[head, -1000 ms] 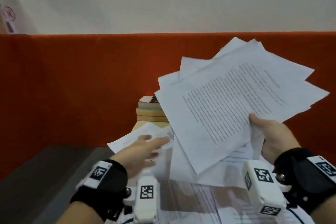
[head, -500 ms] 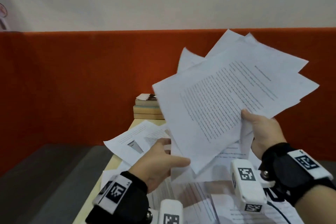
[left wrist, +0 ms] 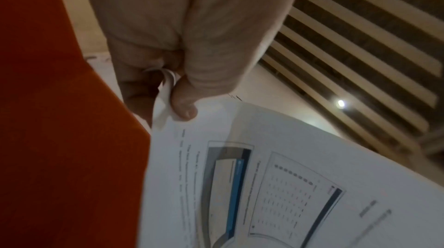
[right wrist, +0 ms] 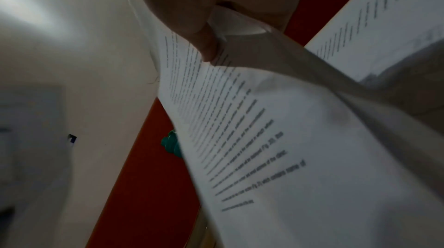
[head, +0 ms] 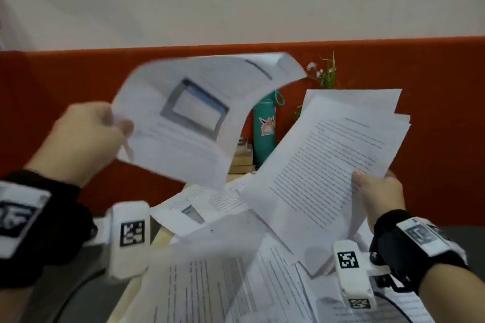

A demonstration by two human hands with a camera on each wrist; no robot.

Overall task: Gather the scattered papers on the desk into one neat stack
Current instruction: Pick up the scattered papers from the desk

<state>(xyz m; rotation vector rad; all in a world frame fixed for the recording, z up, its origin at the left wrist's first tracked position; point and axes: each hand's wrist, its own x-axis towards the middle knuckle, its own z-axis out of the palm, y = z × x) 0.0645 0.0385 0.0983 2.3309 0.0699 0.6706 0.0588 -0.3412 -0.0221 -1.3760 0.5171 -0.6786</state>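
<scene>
My left hand [head: 91,136] is raised at the left and pinches the corner of a sheet with a printed screenshot [head: 194,115], which curls in the air. In the left wrist view the thumb [left wrist: 182,107] presses that sheet [left wrist: 288,176] against the fingers. My right hand [head: 378,194] grips the lower edge of a fanned bundle of text pages [head: 328,162], held tilted above the desk. The right wrist view shows the thumb [right wrist: 204,43] on the top text page [right wrist: 264,138]. Several loose papers [head: 215,270] lie overlapping on the desk below.
An orange partition [head: 78,73] runs behind the desk. A teal bottle [head: 264,131] stands at the back by a small plant [head: 325,73] and a low stack of books [head: 241,160]. The desk's light wooden edge [head: 160,238] shows at the left.
My left hand took a screenshot sheet off the desk and lifted it up to the left. The right hand's bundle swung right and lower, uncovering the bottle and plant.
</scene>
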